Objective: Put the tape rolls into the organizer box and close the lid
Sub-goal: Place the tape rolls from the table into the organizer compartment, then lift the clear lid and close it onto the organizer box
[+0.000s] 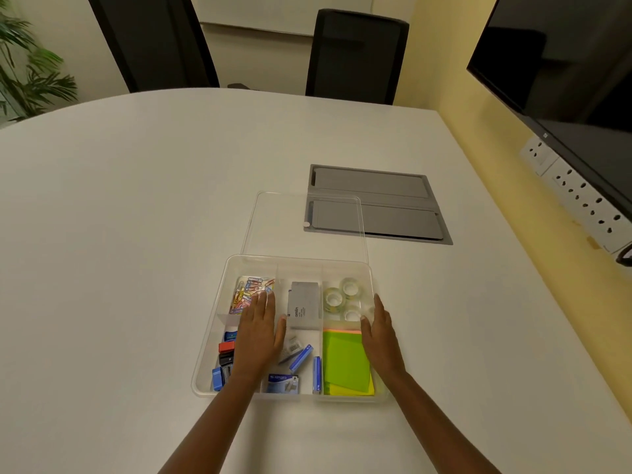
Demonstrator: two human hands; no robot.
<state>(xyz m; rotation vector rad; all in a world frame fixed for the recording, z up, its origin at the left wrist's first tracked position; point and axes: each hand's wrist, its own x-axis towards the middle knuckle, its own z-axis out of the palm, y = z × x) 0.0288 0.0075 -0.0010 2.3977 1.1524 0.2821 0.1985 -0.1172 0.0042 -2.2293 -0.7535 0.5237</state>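
A clear plastic organizer box (pixel 209 340) stands on the white table, uncovered. Several clear tape rolls (pixel 343 295) lie in its far right compartment. The clear lid (pixel 273 224) lies flat on the table just behind the box. My left hand (pixel 260 331) hovers flat over the box's left middle, fingers apart, holding nothing. Above the right side, beside the tape compartment and the green sticky notes (pixel 345 362), my right hand (pixel 381 331) is spread and also empty.
Coloured paper clips (pixel 248 290), a grey case (pixel 303 304), small staplers (pixel 225 357) and blue staple boxes (pixel 301 357) fill the other compartments. A grey cable hatch (pixel 393 206) is set in the table behind the lid. Two black chairs (pixel 355 53) stand at the far edge; a wall screen (pixel 564 56) at right.
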